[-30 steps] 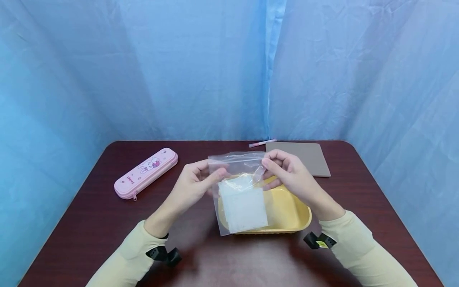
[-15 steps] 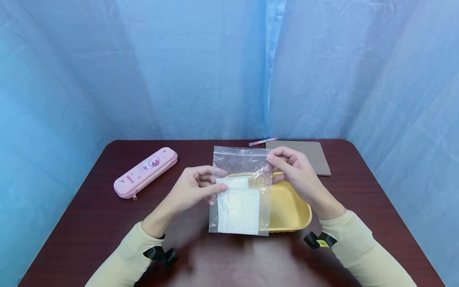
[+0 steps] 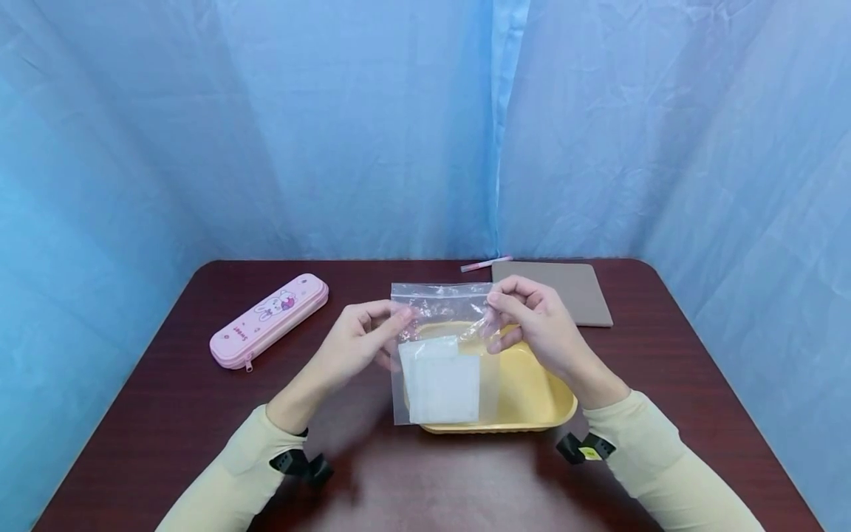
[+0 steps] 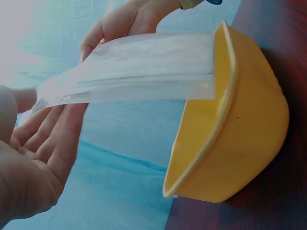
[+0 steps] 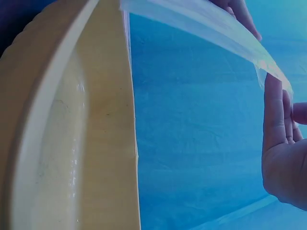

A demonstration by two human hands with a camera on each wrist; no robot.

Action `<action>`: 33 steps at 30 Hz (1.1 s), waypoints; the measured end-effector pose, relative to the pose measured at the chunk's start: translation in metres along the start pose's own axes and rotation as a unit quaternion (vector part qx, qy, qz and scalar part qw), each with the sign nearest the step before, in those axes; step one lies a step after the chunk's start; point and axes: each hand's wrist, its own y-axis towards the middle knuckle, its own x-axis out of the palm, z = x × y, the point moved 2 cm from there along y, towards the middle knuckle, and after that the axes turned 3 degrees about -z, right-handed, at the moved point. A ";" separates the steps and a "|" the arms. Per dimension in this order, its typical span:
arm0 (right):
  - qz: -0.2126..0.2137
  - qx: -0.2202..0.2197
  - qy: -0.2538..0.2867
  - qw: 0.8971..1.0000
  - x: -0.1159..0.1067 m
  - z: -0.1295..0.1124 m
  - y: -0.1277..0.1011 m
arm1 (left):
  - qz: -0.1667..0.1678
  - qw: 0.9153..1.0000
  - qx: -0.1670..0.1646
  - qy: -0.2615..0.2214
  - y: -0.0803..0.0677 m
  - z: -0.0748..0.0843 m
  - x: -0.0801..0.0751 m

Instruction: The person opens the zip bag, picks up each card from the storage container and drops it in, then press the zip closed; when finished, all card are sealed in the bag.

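Observation:
A clear zip-top plastic bag [image 3: 442,307] hangs upright over the near left part of a yellow plastic tub [image 3: 532,384]. Inside the bag lie flat white square pieces [image 3: 444,388], overlapping each other. My left hand [image 3: 355,343] holds the bag's left edge between thumb and fingers. At the upper right corner, just below the seal strip, my right hand [image 3: 541,325] pinches the plastic. In the left wrist view the bag's lower end reaches the rim of the tub [image 4: 254,120]. The tub's inside looks bare in the right wrist view.
A pink pencil case [image 3: 269,321] with a cartoon print lies on the dark red-brown table [image 3: 166,443] at the left. Behind the tub on the right is a flat grey-brown notebook [image 3: 572,292], with a pen [image 3: 487,264] beside it. Blue curtains [image 3: 366,133] surround the table.
The bag has gone from tilted to upright, rising and then coming down slightly. Both hands have kept their hold, with small shifts along its edges.

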 end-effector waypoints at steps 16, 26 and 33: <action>-0.040 0.001 -0.034 0.999 0.011 0.003 -0.003 | 0.058 0.997 0.043 -0.020 0.002 0.003 0.006; -0.014 0.002 0.008 1.000 0.016 0.005 -0.002 | 0.080 0.995 0.053 -0.021 0.003 0.008 0.011; 0.000 0.000 0.007 1.000 0.019 0.003 -0.001 | 0.076 0.990 0.073 -0.098 0.002 0.014 0.016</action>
